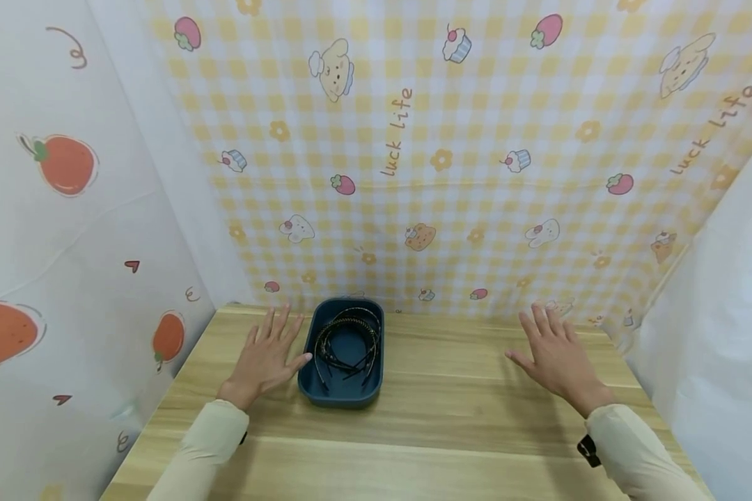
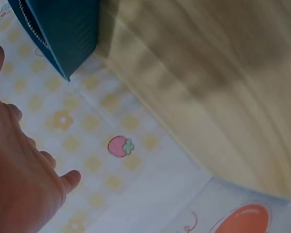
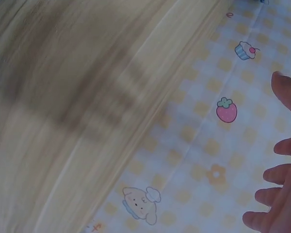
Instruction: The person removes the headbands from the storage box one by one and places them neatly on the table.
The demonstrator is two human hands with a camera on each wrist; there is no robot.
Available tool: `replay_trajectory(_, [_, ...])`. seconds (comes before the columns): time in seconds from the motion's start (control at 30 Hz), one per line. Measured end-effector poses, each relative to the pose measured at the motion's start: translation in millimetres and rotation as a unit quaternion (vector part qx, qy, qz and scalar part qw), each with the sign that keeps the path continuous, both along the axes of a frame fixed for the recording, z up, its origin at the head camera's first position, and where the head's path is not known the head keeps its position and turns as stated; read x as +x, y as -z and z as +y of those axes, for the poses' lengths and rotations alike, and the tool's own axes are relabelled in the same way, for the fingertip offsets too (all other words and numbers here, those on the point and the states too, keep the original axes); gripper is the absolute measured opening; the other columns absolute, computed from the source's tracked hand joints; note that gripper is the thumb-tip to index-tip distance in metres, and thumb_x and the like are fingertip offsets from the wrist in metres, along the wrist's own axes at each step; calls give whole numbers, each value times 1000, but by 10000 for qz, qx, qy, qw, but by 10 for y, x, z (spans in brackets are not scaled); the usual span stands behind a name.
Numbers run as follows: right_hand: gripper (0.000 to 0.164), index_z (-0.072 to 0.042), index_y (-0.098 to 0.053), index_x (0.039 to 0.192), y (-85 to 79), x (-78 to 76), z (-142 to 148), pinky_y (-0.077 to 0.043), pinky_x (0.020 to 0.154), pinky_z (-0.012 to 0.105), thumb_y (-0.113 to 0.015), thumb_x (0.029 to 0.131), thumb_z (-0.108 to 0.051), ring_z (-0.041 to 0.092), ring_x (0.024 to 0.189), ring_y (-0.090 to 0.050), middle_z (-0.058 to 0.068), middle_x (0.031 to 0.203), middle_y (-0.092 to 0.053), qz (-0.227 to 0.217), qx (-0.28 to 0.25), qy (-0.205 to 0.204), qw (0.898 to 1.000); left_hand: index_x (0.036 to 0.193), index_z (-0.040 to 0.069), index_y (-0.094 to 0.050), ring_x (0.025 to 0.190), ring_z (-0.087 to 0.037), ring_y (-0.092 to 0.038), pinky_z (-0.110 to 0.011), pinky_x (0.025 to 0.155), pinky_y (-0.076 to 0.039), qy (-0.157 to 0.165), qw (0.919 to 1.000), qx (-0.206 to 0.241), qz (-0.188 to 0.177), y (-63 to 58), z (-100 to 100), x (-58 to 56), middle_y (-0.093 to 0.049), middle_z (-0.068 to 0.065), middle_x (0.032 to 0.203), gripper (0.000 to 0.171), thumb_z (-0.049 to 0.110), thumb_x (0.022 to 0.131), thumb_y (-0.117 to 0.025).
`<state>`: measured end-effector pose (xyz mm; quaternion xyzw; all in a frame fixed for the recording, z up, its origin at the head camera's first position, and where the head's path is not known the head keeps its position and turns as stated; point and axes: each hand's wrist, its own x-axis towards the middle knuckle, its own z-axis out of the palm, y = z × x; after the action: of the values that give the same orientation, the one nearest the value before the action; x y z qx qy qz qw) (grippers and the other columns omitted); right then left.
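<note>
A dark blue rectangular tray [image 1: 341, 401] stands on the wooden table, left of the middle. Inside it lie several thin dark headbands [image 1: 349, 321], curved and overlapping, some with a patterned or beaded surface. My left hand [image 1: 266, 355] is spread beside the tray's left side, its thumb tip overlapping the rim in the head view; it holds nothing. Off to the right, my right hand [image 1: 554, 355] hovers over the table with fingers spread and nothing in it. In the left wrist view the tray's side [image 2: 70, 34] shows beyond the left thumb.
The wooden table [image 1: 439, 424] runs back to a yellow checked cloth [image 1: 451, 209] printed with cartoons. White cloth hangs at the left [image 1: 100, 243] and right [image 1: 714, 334]. Both forearms wear pale sleeves, and a black strap [image 1: 589, 451] shows at the right wrist.
</note>
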<state>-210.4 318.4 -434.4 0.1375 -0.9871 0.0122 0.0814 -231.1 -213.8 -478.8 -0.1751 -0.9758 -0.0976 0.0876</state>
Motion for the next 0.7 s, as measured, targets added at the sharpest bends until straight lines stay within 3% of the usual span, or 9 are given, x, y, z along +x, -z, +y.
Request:
replay_trajectory(0.17, [81, 6, -31, 150, 63, -13, -98, -23, 109, 69, -54, 98, -51, 56, 140, -22, 36, 154, -25, -163, -425, -79, 9989, 157, 8, -28, 148, -48, -12, -71, 108, -24, -122, 9995, 250, -167, 56, 39, 28, -10, -20, 165, 76, 49, 98, -52])
replay_trajectory(0.4, [75, 7, -33, 149, 124, -59, -339, -33, 105, 67, -55, 100, -45, 52, 137, -33, 34, 151, -33, -373, -1138, -223, 9925, 159, 5, -17, 146, -50, -17, -70, 102, -32, -424, 9934, 690, -806, 126, 103, 40, -19, -27, 160, 76, 43, 101, -50])
replay_trajectory(0.53, [71, 6, -35, 149, 170, -101, -511, -34, 105, 66, -55, 100, -42, 50, 138, -34, 32, 151, -35, -500, -1511, -249, 9869, 159, 4, -12, 144, -50, -22, -72, 103, -30, -476, 9859, 1165, -1103, 164, 166, 25, -21, -28, 159, 76, 38, 102, -49])
replay_trajectory(0.7, [68, 7, -35, 148, 224, -152, -783, -34, 108, 63, -56, 101, -38, 47, 138, -37, 29, 152, -37, -836, -2073, -320, 9742, 160, 5, -5, 145, -48, -24, -71, 107, -26, -630, 9701, 1768, -1537, 212, 248, 17, -16, -27, 161, 76, 33, 104, -47])
